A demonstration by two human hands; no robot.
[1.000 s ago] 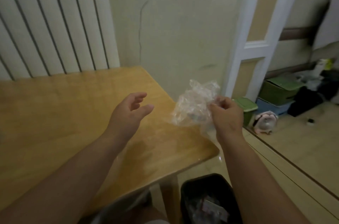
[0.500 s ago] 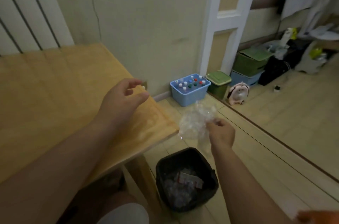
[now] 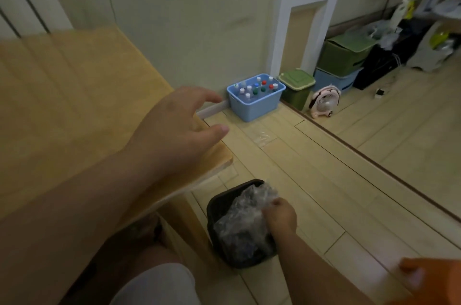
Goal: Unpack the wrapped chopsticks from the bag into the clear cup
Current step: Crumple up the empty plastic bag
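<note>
The bag (image 3: 245,214) is a crumpled wad of thin clear film, wrinkled and glinting. Its lower part is sunk into the mouth of a small black bin (image 3: 218,201) on the floor beside the table leg. My right hand (image 3: 280,216) has its grip pinched on the bag's upper edge, fingers curled into the film. I see no chopsticks and no cup in this view, and the bag looks limp and empty. So I judge the unpacking done and only the discarding left, though I cannot confirm the cup is filled. My left hand (image 3: 174,130) hovers over the corner of the smooth, pale wooden table (image 3: 62,105), its grip spread and holding nothing. Farther out on the plank floor, a blue plastic tub (image 3: 254,106) of capped bottles stands against the wall, with a small green lidded bin (image 3: 296,85) and a round pink fan (image 3: 324,101) to its right.
</note>
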